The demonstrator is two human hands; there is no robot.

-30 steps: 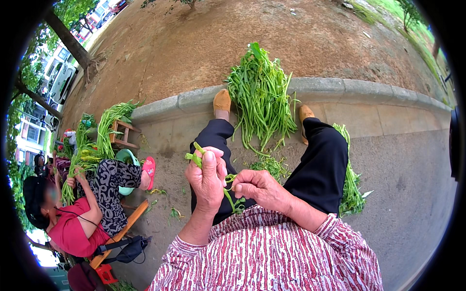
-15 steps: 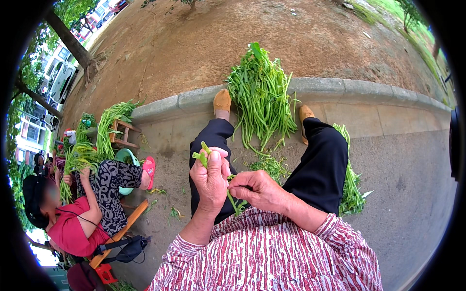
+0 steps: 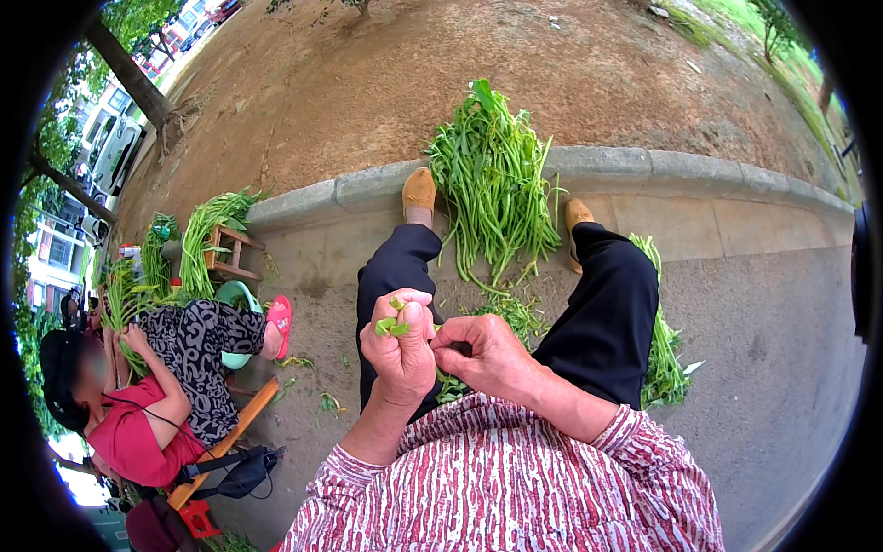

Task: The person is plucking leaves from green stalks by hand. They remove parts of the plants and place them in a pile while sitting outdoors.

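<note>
Short green water spinach stems [image 3: 394, 327] poke up out of my left hand [image 3: 403, 361], which is closed round them with the thumb pressed along the front. Against its right side, my right hand [image 3: 489, 354] is pinched, thumb to forefinger; what sits between those fingertips is mostly hidden. A large heap of water spinach [image 3: 497, 184] lies in front of me between my feet, its leafy tops over the kerb. Loose leaves and trimmings [image 3: 515, 313] are scattered just beyond my hands.
More greens [image 3: 655, 331] lie beside my right leg. At left, a person [image 3: 152, 396] on a wooden bench [image 3: 244, 423] holds a bunch of greens. Near them stand a greens-laden wooden stool [image 3: 241, 250] and a pale green basin [image 3: 239, 299]. A stone kerb [image 3: 607, 170] crosses ahead.
The stems in my left hand have tipped toward me and sit lower in the fist. My right hand has shifted slightly; the hanging stem below it no longer shows. The other person's bunch has moved.
</note>
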